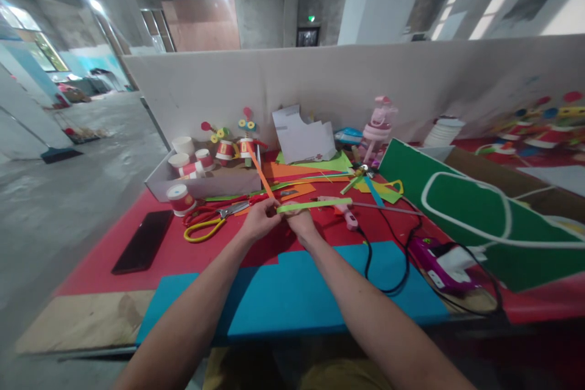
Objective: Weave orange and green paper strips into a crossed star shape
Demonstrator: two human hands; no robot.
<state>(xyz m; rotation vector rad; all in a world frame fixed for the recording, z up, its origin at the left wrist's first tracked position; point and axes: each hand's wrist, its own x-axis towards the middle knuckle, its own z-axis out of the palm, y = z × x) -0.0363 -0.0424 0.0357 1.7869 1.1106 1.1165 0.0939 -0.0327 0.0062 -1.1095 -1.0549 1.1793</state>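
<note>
My left hand (261, 219) is closed, pinching the near end of an orange paper strip (261, 174) where it meets a light green paper strip (320, 205). The orange strip slants away toward the box, while the green one points right. Beside it, my right hand (298, 220) is closed at the same joint, its fingertips partly hidden behind the green strip. A pink glue gun (350, 219) lies just right of this hand. To the left are yellow-handled scissors (205, 229) and red-handled scissors (201, 213) on the red table cover (183, 256).
A white box (205, 187) holds paper cups and decorated cup figures (225, 149). Left lies a black phone (143, 241); right are a purple power strip (441, 265), black cable and a green board (475, 213). Blue sheets (265, 298) cover the near edge; a pink bottle (378, 125) stands behind.
</note>
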